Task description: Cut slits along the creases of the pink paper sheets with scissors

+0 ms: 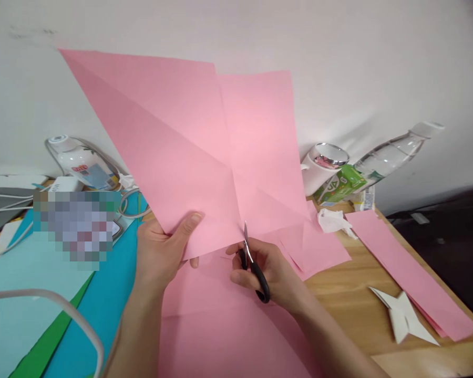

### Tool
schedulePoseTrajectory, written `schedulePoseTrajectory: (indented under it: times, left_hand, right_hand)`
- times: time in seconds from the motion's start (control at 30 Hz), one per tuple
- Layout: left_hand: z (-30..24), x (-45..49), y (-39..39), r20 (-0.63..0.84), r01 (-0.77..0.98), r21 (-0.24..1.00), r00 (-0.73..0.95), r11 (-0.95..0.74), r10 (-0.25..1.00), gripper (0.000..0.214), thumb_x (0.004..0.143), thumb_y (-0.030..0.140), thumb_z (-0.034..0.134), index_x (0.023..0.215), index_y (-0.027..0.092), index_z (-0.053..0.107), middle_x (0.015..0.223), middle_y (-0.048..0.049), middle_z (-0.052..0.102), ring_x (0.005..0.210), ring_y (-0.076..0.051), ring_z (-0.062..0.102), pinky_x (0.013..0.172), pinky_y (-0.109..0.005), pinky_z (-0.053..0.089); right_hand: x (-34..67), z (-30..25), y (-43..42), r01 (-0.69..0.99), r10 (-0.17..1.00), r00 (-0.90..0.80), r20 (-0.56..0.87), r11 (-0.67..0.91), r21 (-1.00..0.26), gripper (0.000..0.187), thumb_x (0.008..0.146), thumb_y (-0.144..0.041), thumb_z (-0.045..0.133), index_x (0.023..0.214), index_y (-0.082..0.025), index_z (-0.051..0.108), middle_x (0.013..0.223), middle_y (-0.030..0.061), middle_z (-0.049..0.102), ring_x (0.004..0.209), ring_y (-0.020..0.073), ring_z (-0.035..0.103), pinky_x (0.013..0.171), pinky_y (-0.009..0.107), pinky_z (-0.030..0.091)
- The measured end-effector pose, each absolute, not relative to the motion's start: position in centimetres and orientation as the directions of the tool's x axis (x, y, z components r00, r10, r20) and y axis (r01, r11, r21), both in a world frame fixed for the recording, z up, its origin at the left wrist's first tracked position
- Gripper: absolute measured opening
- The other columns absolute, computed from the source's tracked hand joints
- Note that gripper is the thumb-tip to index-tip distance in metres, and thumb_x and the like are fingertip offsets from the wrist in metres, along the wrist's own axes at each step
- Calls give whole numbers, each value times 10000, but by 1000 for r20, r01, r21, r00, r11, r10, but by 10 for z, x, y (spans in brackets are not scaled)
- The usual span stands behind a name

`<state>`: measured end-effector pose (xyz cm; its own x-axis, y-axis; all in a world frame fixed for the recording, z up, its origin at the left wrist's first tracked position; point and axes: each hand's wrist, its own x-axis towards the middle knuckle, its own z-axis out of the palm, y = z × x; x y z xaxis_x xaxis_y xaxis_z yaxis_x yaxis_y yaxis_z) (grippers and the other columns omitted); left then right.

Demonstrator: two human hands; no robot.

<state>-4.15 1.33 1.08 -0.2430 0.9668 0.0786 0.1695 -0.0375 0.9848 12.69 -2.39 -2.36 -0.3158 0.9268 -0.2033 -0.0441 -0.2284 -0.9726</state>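
My left hand (161, 252) pinches the lower edge of a large pink paper sheet (169, 152), thumb on the front and fingers behind. The sheet stands up before the wall, with crease lines and a cut or fold running up its middle. In my right hand (271, 268) is a pair of scissors (260, 281) with black handles. Their blades point upward at the sheet's lower edge, by the line in its middle; how far apart the blades are is hard to tell. More pink paper (228, 331) lies beneath both hands.
At right lie a folded white paper star (404, 317), pink strips (410, 273) and a crumpled tissue (335, 221). Behind stand a mug (317, 173), a green carton (341, 185) and a clear bottle (394, 155). Blue and green sheets, a white bottle (84, 163) and a cable (63, 304) are at left.
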Motion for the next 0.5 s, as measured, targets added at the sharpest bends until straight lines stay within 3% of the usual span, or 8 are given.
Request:
schedulePoseTrajectory:
  times: [0.5]
  left_hand:
    - [11,-41,13,79,140,989,-246,-45,966,440,702,284,673,343,184,439,226,48,410,188,-82,355,224,-201,220]
  right_hand:
    - [127,-27,-25,-33,928,-296,-226,-246,-969,211,704,-245,709,844,-158,578,569,-68,479,491,56,384,480,200,303]
